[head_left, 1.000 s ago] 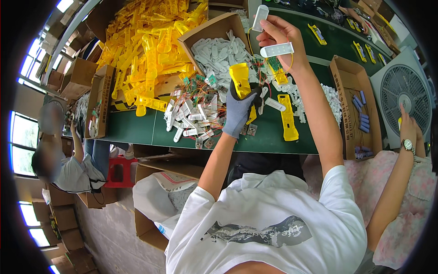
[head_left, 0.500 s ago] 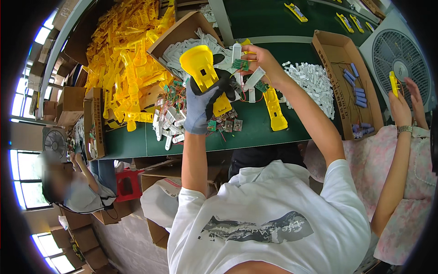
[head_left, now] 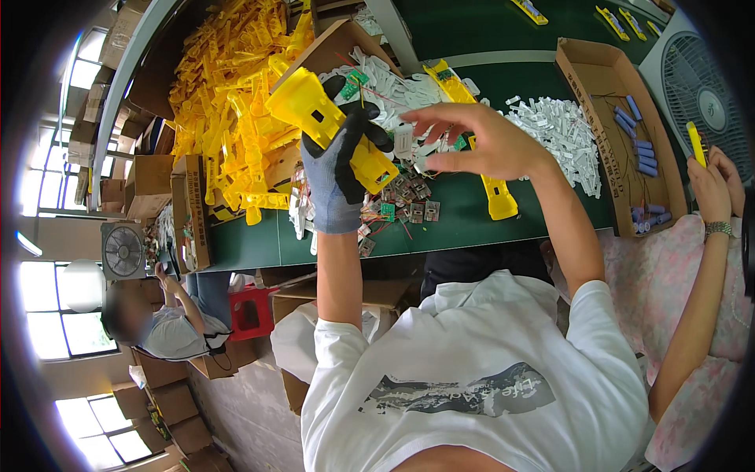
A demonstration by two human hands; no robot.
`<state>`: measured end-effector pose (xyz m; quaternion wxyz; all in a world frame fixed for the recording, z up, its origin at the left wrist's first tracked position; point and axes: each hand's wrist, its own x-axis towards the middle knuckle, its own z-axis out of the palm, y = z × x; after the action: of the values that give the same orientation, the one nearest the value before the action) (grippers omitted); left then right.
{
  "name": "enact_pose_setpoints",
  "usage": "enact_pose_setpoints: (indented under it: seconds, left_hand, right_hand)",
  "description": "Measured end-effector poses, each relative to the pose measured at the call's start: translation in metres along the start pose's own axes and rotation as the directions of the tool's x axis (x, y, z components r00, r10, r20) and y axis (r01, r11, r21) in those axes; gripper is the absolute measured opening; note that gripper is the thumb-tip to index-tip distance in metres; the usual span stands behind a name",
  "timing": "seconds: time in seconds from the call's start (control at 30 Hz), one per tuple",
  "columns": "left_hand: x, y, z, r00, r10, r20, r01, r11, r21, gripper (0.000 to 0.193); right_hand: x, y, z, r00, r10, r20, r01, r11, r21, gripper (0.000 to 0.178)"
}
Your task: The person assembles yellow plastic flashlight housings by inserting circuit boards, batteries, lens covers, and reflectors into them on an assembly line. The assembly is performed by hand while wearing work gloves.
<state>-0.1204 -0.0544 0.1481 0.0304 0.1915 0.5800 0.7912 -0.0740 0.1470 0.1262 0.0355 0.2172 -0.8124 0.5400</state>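
- The gloved left hand [head_left: 338, 169] grips a yellow plastic housing [head_left: 303, 101] above the green bench [head_left: 468, 222], whose front edge passes below the forearms.
- The bare right hand [head_left: 495, 141] is open, near the housing; whether it touches something cannot be told.
- At right, a cardboard tray [head_left: 582, 59] contains blue cylindrical cells [head_left: 646, 160].
- Farther, a carton [head_left: 318, 51] holds white plastic pieces [head_left: 387, 79].
- A fan [head_left: 696, 75] stands beside the tray.

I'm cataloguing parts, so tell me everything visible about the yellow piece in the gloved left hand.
The yellow piece is long and looks like shiny moulded plastic, with a broad flared end and a small dark squarish opening. It slants, flared end toward the view's upper left, gripped by the gloved left hand, which hides part of its middle.
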Motion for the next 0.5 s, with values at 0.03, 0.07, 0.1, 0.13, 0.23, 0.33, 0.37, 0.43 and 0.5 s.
enact_pose_setpoints:
  seconds: [0.03, 0.07, 0.1, 0.13, 0.23, 0.33, 0.37, 0.43, 0.5]
  left_hand:
    - [0.000, 0.000, 0.005, 1.000, 0.004, 0.001, -0.004, 1.000, -0.004, 0.039]
    - [0.000, -0.002, 0.008, 0.998, -0.049, 0.045, 0.051, 0.998, -0.042, 0.039]
    - [0.000, -0.004, 0.009, 0.991, -0.101, 0.089, 0.108, 0.991, -0.077, 0.038]
    - [-0.001, -0.004, 0.004, 0.983, -0.124, 0.133, 0.118, 0.992, 0.053, 0.036]
    - [0.000, -0.006, 0.009, 0.962, -0.191, 0.194, 0.147, 0.964, 0.220, 0.034]
    - [-0.004, -0.013, 0.013, 0.989, -0.149, -0.012, 0.149, 0.989, -0.026, 0.033]
    - [-0.004, -0.018, 0.012, 0.982, -0.174, -0.069, 0.166, 0.979, -0.116, 0.033]
    - [-0.008, -0.030, 0.014, 0.970, -0.194, -0.144, 0.183, 0.980, -0.083, 0.034]
    - [-0.011, -0.038, 0.011, 0.948, -0.303, -0.096, 0.277, 0.936, -0.216, 0.035]
  right_hand:
    - [-0.001, -0.010, 0.009, 1.000, -0.017, -0.015, 0.017, 1.000, 0.023, 0.043]
    - [0.000, -0.010, 0.016, 0.999, -0.026, -0.048, 0.022, 0.997, -0.077, 0.036]
    - [-0.001, -0.006, 0.022, 0.996, -0.037, -0.078, 0.022, 0.984, -0.177, 0.029]
    - [-0.004, -0.001, 0.029, 0.996, -0.038, -0.077, 0.024, 0.985, -0.172, 0.029]
    - [-0.021, 0.017, 0.045, 0.984, 0.145, -0.108, -0.125, 0.978, 0.169, 0.021]
    - [-0.038, 0.030, 0.062, 0.891, 0.265, -0.367, 0.051, 0.747, 0.663, 0.015]
    - [-0.041, 0.034, 0.067, 0.891, 0.267, -0.366, 0.051, 0.744, 0.667, 0.015]
    - [-0.048, 0.039, 0.074, 0.860, 0.081, -0.503, 0.233, 0.816, 0.529, 0.017]
    - [-0.050, 0.041, 0.072, 0.872, -0.144, -0.468, 0.273, 0.936, 0.221, 0.020]
